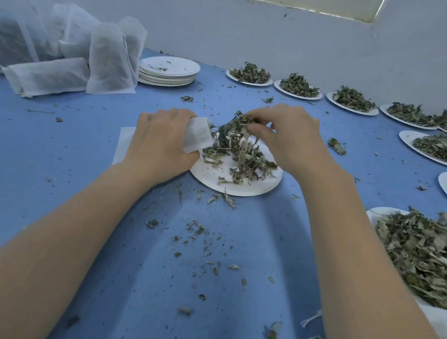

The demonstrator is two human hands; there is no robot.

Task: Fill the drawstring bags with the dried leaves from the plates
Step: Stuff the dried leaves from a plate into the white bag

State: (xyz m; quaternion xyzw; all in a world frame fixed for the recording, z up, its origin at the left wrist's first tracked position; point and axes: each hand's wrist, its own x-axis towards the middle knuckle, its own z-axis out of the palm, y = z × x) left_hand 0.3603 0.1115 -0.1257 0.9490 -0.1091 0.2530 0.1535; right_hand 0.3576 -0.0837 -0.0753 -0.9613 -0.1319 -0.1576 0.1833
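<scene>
My left hand (162, 140) grips the mouth of a white drawstring bag (197, 134) that lies flat on the blue table, its open end turned toward a white paper plate (210, 177). My right hand (286, 140) pinches a bunch of dried leaves (234, 132) lifted above the plate, right at the bag's mouth. More loose dried leaves (242, 160) lie on the plate beneath. The rest of the bag (123, 142) shows behind my left wrist.
Several filled bags (101, 62) lean at the back left beside a stack of emptied plates (169, 71). Plates heaped with leaves (353, 100) line the back and right side; one large heap (426, 254) sits by my right forearm. Leaf crumbs litter the table (51, 167).
</scene>
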